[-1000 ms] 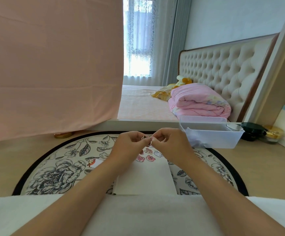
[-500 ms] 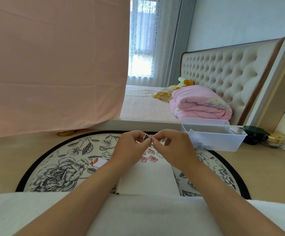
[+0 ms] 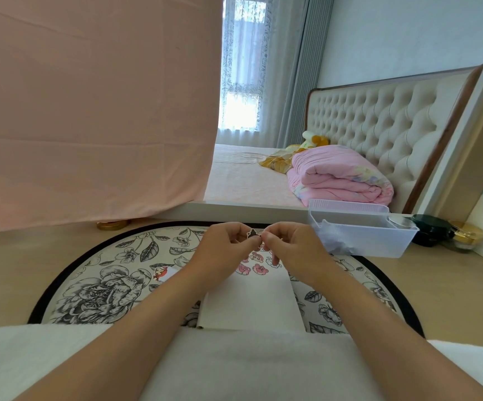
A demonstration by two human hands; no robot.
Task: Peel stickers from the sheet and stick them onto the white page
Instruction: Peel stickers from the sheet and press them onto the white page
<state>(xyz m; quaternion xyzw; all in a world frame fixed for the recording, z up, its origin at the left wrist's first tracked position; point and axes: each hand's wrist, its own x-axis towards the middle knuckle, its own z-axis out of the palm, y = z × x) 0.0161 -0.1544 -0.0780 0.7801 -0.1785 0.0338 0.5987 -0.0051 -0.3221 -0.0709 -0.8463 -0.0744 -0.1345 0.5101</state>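
Two hands meet just above the far end of the flat white paper page (image 3: 249, 302). Left hand (image 3: 223, 250) and right hand (image 3: 292, 250) pinch a small dark die-cut sticker (image 3: 251, 233) between curled fingertips. Glossy pink bear stickers (image 3: 260, 267) dot the page's far end, and a round floral-print mat (image 3: 104, 279) lies beneath it.

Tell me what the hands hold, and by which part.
A small dark sticker, pinched at its lower edge by fingertips of the left hand and right hand, above the white page.
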